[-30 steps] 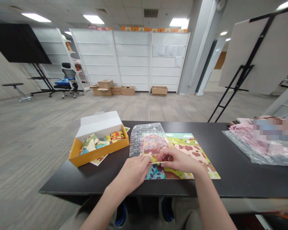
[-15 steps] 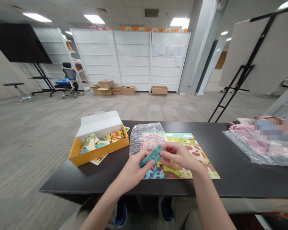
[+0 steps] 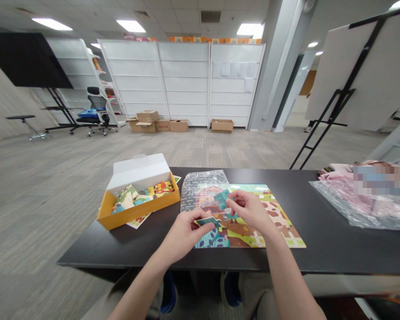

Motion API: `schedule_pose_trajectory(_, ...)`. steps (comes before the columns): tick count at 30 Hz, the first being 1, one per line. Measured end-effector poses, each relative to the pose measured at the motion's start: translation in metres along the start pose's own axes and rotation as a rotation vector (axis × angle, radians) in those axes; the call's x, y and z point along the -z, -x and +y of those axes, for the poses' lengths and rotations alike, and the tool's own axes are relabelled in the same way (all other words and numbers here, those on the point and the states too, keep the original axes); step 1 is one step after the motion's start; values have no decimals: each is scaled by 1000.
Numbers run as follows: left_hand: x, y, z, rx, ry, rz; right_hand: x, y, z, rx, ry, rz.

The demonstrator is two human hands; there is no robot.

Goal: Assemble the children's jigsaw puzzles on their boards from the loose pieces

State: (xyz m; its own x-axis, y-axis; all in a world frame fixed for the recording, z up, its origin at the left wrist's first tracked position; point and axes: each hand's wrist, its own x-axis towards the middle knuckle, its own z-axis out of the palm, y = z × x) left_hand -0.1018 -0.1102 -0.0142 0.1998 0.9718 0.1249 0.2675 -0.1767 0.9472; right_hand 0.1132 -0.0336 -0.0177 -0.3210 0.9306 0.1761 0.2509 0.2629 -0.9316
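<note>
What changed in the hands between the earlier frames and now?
The right hand has drawn away from the left hand, moving slightly forward with a teal piece; the left hand holds a second teal piece. Earlier, the hands were together. The yellow box, plastic wrapping and cow picture stayed put.

A large black flat screen is held by a wheeled black stand, near which a round black-topped stool is placed. A blue bundle is carried on a grey mesh-backed office chair. Brown cardboard boxes are lined up along tall white slatted panels, to which white paper sheets are fixed. A white board is supported by a black frame.
</note>
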Motion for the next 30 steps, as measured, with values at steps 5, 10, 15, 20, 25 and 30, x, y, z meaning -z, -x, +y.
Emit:
schedule_pose_trajectory(5,0,-2,-7,-91,36,121,2,3,-6,17,-22,-103)
schedule_pose_trajectory(10,-3,-5,-9,-77,112,163,-4,8,-17,15,-88,-280)
schedule_pose_trajectory(15,-6,-7,-7,7,114,185,-4,9,-24,68,-101,-345)
schedule_pose_trajectory(20,-7,-8,-4,-24,-47,151,3,10,-23,137,30,-287)
schedule_pose_trajectory(25,-14,-8,-1,-139,-301,256,0,12,-24,54,9,-329)
schedule_pose_trajectory(30,-21,-11,-8,-300,-538,363,-7,12,-27,2,-121,-416)
